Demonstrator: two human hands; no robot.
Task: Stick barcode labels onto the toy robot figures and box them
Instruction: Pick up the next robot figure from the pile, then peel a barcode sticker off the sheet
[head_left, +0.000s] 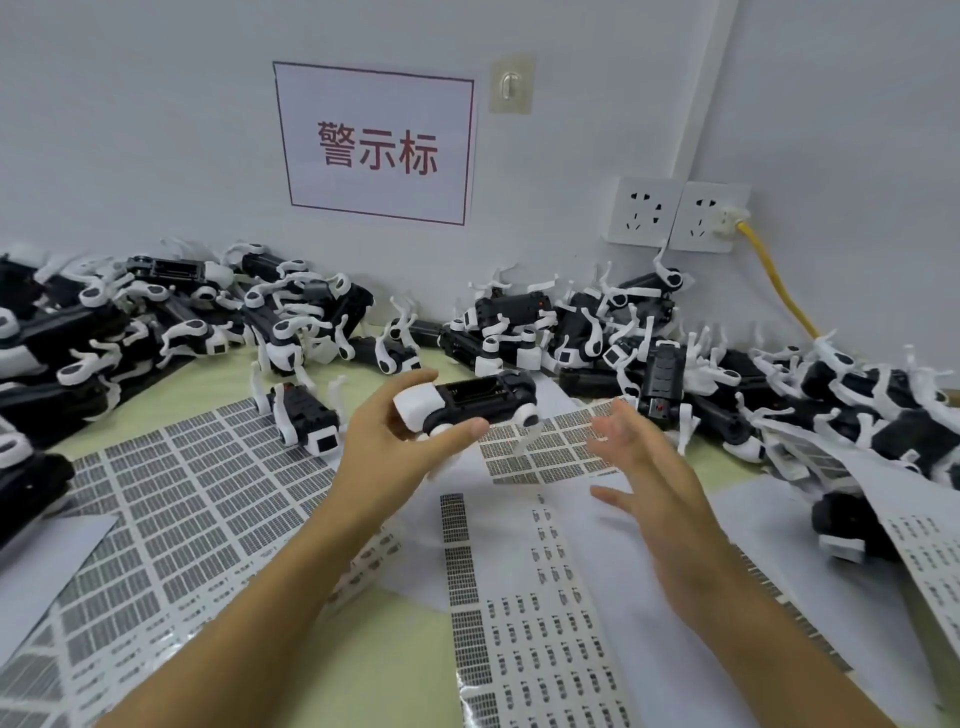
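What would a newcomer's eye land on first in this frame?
Probably the black-and-white toy robot figure that the left hand holds up mid-frame, with the right hand open beside it. Next, the heaps of figures along the wall, and the red-lettered sign above.

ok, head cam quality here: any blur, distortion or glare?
Head view: right hand motion-blurred at the fingertips; left hand and the toy robot figure it holds fairly sharp; wide-angle bending of the wall edge; lighting soft and even, shadows faint, no strong glare on the label sheets.
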